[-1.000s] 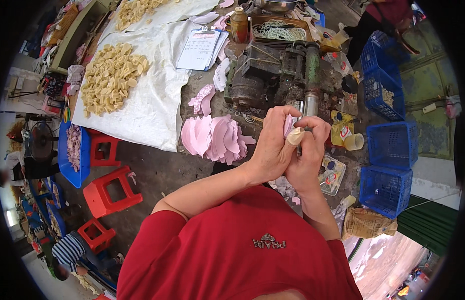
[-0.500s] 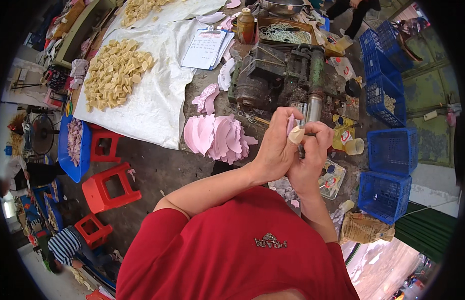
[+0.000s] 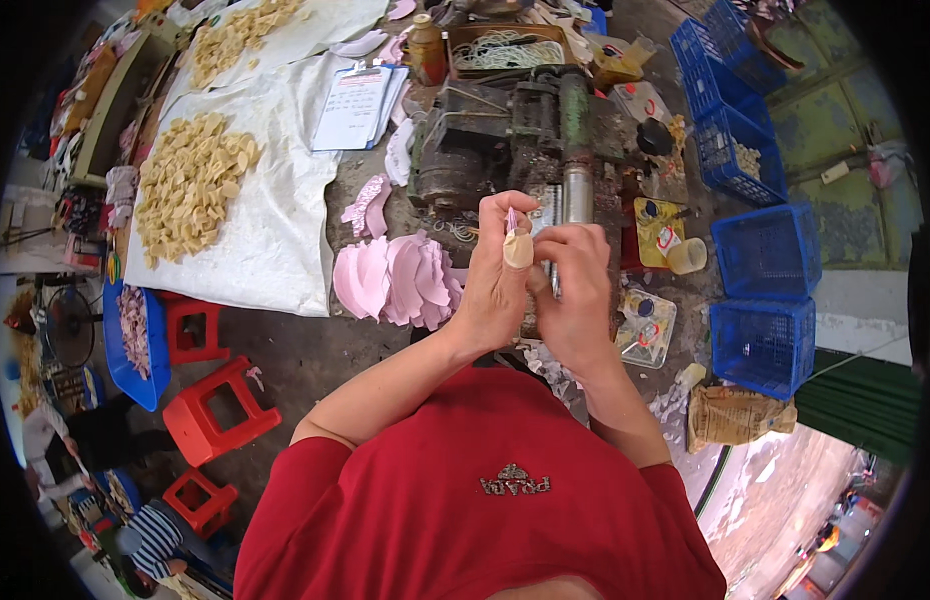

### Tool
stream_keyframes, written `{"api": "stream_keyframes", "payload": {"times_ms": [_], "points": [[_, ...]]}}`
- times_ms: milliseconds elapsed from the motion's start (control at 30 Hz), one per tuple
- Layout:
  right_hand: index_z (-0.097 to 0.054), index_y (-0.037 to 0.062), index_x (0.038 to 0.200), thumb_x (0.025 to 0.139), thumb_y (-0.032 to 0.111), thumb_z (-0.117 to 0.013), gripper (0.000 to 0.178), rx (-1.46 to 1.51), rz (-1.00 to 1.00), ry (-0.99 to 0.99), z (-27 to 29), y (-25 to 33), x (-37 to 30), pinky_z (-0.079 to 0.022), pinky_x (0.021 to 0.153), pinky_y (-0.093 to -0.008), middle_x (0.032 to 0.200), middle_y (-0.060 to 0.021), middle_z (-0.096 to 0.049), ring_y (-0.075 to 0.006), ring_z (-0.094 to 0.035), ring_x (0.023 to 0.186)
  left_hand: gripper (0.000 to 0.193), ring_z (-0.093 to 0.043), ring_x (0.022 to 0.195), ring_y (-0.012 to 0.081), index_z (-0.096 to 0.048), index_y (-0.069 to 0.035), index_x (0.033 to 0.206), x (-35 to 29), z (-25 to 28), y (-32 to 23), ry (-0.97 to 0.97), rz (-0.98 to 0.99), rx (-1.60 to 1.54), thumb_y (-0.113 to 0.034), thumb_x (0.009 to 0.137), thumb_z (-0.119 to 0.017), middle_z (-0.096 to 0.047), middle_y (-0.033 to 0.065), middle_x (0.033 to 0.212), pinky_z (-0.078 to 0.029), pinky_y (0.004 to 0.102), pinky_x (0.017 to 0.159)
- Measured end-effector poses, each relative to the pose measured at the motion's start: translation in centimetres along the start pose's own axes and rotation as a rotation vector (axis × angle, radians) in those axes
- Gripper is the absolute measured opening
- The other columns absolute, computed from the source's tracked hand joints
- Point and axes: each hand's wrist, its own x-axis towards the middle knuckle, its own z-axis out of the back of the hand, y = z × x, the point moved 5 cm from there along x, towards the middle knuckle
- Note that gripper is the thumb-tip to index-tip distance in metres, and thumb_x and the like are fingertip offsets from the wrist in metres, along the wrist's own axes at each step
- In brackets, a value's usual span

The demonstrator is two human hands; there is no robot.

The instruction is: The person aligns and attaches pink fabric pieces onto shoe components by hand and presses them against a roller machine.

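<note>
Pink piece [image 3: 511, 219] sits pinched between thumb and forefinger of the left hand [image 3: 493, 285], near the machine [image 3: 468, 140]. The right hand [image 3: 575, 300] curls its fingers alongside; whether they hold anything cannot be told. Handling it seems the step; the next move calls for a steady pinch.

White sheet [image 3: 285, 245] over the left part of the table [image 3: 400, 212], bearing a heap of beige pieces [image 3: 195, 185]; clipboard with papers [image 3: 357, 112] at the sheet's right edge. Toward the table's far edge: brown jar [image 3: 426, 50], tangled pale cord [image 3: 507, 52]. Beyond the right edge: blue plastic crates [image 3: 755, 368], crumpled brown paper sack [image 3: 735, 420]. Beyond the left edge: red plastic stools [image 3: 190, 418], blue tub [image 3: 158, 378], dark fan [image 3: 72, 325].
</note>
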Motion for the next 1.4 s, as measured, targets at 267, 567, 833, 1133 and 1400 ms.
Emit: {"api": "stream_keyframes", "payload": {"times_ms": [267,567,833,1133,1400], "points": [[-0.053,0.0042,0.076,0.061,-0.001,-0.066,0.021,-0.113,-0.010,0.009,0.1,-0.3,-0.2,-0.035,0.075,-0.0395,0.085,-0.0065,-0.053,-0.0275,-0.051,0.084,0.045,-0.030,0.072,0.0082,-0.037,-0.002,0.116,-0.3,-0.9,0.3,-0.011,-0.006,-0.035,-0.043,0.097,-0.032,-0.033,-0.0001,0.082,-0.027,0.0202,0.062],[-0.053,0.0067,0.074,0.059,0.002,-0.067,0.021,-0.137,0.077,-0.050,0.1,-0.3,0.0,-0.033,0.075,-0.0397,0.083,-0.0053,-0.052,-0.0252,-0.051,0.082,0.042,-0.030,0.072,0.0083,-0.037,-0.002,0.116,0.1,-0.9,0.1,-0.004,-0.009,-0.001,-0.039,0.097,-0.032,-0.032,-0.0002,0.082,-0.028,0.0212,0.062],[-0.053,0.0049,0.074,0.063,0.007,-0.066,0.017,-0.166,0.069,-0.055,-0.2,0.2,0.1,-0.034,0.076,-0.0398,0.084,-0.0072,-0.051,-0.0263,-0.051,0.082,0.033,-0.043,0.077,0.0188,-0.035,0.000,0.115,-0.1,-0.7,0.0,-0.007,-0.013,0.004,-0.028,0.098,-0.032,-0.041,0.0114,0.097,-0.038,0.0304,0.069],[-0.048,0.0012,0.085,0.075,-0.006,-0.056,0.015,0.217,-0.210,0.009,2.7,-2.9,-0.8,-0.044,0.075,-0.0354,0.088,-0.0125,-0.056,-0.0286,-0.055,0.084,0.034,-0.053,0.060,0.0203,-0.042,-0.004,0.109,1.1,1.8,-0.3,-0.095,0.017,0.264,-0.027,0.088,-0.058,-0.053,0.0106,0.072,-0.042,0.0343,0.055],[-0.046,0.0019,0.086,0.074,-0.011,-0.043,0.018,-0.062,-0.442,0.344,8.8,-12.6,-1.7,-0.041,0.070,-0.0348,0.084,-0.0149,-0.054,-0.0304,-0.052,0.077,0.016,-0.050,0.062,0.0123,-0.058,-0.003,0.097,0.6,4.3,5.5,0.236,0.391,0.480,-0.013,0.086,-0.059,-0.054,0.0059,0.072,-0.043,0.0291,0.058]]}}
